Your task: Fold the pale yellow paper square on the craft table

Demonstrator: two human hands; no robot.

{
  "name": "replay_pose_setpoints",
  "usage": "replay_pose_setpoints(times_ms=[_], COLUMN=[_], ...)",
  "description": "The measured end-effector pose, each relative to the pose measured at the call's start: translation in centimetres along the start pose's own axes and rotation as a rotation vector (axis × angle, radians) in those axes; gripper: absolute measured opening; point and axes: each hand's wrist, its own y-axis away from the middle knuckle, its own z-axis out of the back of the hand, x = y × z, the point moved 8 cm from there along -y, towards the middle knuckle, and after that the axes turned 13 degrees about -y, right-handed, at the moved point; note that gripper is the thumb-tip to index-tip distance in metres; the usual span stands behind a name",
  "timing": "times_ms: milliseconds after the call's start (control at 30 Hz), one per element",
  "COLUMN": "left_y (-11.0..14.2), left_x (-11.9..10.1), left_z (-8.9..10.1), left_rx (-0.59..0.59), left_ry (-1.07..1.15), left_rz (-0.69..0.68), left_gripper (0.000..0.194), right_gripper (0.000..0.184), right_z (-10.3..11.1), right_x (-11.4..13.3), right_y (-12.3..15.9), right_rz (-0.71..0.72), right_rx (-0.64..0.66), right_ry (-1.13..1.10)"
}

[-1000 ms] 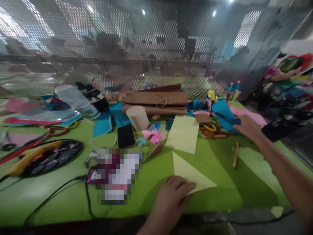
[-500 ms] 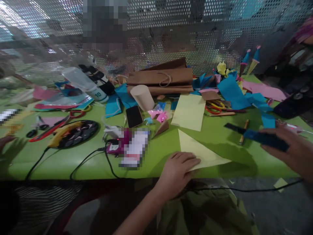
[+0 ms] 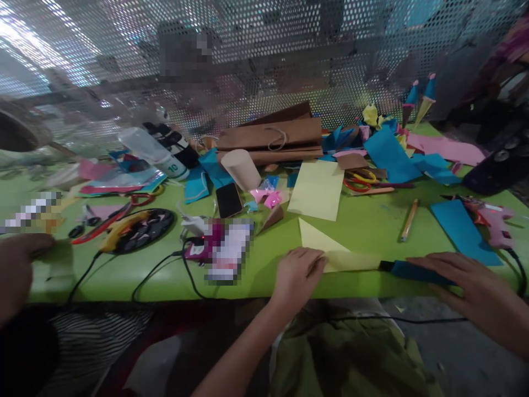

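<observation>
On the green table's front edge lies a piece of pale yellow paper [image 3: 351, 261], its right part folded or rolled into a long narrow point. My left hand [image 3: 300, 278] is closed on the paper's left part, fingers curled over it. My right hand [image 3: 467, 281] is wrapped around a blue tool [image 3: 421, 272] with a black end; its exact kind is hard to make out. That black end is at the paper's right tip; whether they touch, I cannot tell. A flat yellow sheet [image 3: 317, 190] lies just beyond.
A pencil [image 3: 409, 220], blue paper strip [image 3: 467, 231] and pink glue gun [image 3: 498, 223] lie right. Left are a phone [image 3: 228, 199], power strip [image 3: 198, 251] with cables and scissors [image 3: 88, 218]. Brown paper [image 3: 268, 135] lies behind. Another person's hand [image 3: 19, 270] is at far left.
My right hand has brought the blue tool down and left to the paper's tip. The yellow paper's right part has become narrower. Another person's hand reaches further in at left.
</observation>
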Motion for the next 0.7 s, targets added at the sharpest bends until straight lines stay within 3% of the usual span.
replay_pose_setpoints(times_ms=[333, 433, 567, 633, 700], left_y=[-0.9, -0.8, -0.9, -0.5, -0.3], left_x=[-0.1, -0.4, -3.1, -4.5, -4.9], left_z=[-0.6, -0.6, -1.2, -2.4, -3.4], left_rx=[-0.011, 0.006, 0.068, 0.207, 0.321], left_ry=[-0.315, -0.363, -0.378, -0.343, -0.332], left_rz=[0.049, 0.017, -0.267, -0.429, -0.488], left_gripper=[0.009, 0.035, 0.066, 0.062, 0.051], right_gripper=[0.043, 0.043, 0.043, 0.043, 0.043], right_z=[-0.2, -0.3, -0.3, -0.3, -0.3], right_x=[-0.1, -0.4, -0.4, -0.4, -0.4], right_y=[0.1, 0.0, -0.1, 0.0, 0.0], right_rz=[0.018, 0.006, 0.015, 0.026, 0.034], right_rx=[-0.009, 0.008, 0.01, 0.006, 0.006], right_ry=[0.026, 0.017, 0.01, 0.002, -0.002])
